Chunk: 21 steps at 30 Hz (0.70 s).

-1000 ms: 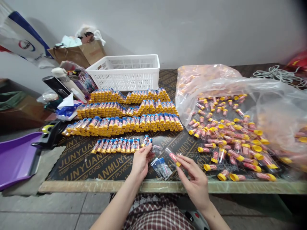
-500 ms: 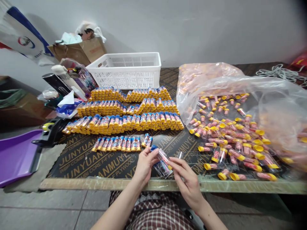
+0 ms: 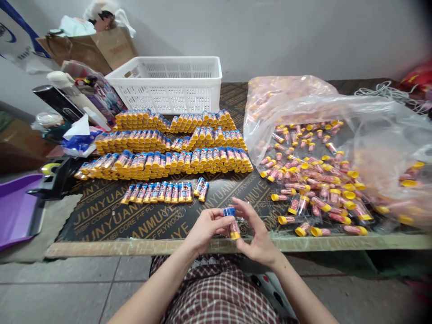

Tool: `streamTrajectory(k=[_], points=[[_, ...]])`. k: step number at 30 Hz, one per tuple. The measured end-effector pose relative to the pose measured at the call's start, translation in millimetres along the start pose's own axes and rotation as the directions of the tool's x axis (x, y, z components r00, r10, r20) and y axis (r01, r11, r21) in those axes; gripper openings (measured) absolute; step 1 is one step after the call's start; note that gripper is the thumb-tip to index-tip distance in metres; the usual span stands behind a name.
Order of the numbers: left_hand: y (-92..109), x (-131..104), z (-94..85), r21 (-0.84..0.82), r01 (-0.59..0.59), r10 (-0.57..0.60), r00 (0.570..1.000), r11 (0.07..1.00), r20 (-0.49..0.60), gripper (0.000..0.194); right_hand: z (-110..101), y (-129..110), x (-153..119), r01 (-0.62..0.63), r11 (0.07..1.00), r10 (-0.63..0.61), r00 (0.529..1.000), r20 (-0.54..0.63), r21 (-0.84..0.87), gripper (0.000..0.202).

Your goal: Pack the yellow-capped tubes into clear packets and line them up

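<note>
Near the table's front edge, my left hand (image 3: pixel 208 228) pinches a small tube (image 3: pixel 233 228) with a blue top and a yellow bottom. My right hand (image 3: pixel 255 231) is just right of the tube, its thumb and fingers spread around that side. Beyond my hands lies a short row of blue-and-yellow tubes (image 3: pixel 162 192), with a pair of tubes (image 3: pixel 201 189) at its right end. Behind it are stacked rows of like tubes (image 3: pixel 175 163). Loose tubes with yellow ends and pink contents (image 3: pixel 324 191) lie scattered at the right.
A white basket (image 3: pixel 168 92) stands at the back by a paper bag (image 3: pixel 97 49). Clear plastic bags (image 3: pixel 293 90) cover the right rear. A black tape dispenser (image 3: pixel 56 177) and purple dustpan (image 3: pixel 18 207) are at the left. The wooden table edge (image 3: pixel 135 246) runs in front.
The tube has turned more upright in my left hand. My right fingers have moved off it and spread apart. The view has shifted, so the table contents appear higher and further left.
</note>
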<state>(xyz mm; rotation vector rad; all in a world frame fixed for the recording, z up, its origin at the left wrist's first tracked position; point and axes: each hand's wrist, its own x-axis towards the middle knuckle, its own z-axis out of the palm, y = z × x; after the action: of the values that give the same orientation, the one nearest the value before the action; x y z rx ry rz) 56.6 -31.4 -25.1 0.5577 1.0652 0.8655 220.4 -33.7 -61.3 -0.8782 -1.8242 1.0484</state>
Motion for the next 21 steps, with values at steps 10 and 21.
streamTrajectory(k=[10,21], points=[[0.4,1.5,-5.8,0.029,0.006,-0.006,1.0,1.0,0.029,0.032,6.2,0.7,4.4,-0.007,0.996,0.008,1.0,-0.015,0.085,0.081],[58.5,43.2,-88.5,0.95,-0.239,0.543,0.781,-0.2,0.31,0.042,35.8,32.3,100.2,-0.143,0.902,0.16,0.987,0.009,-0.407,0.077]])
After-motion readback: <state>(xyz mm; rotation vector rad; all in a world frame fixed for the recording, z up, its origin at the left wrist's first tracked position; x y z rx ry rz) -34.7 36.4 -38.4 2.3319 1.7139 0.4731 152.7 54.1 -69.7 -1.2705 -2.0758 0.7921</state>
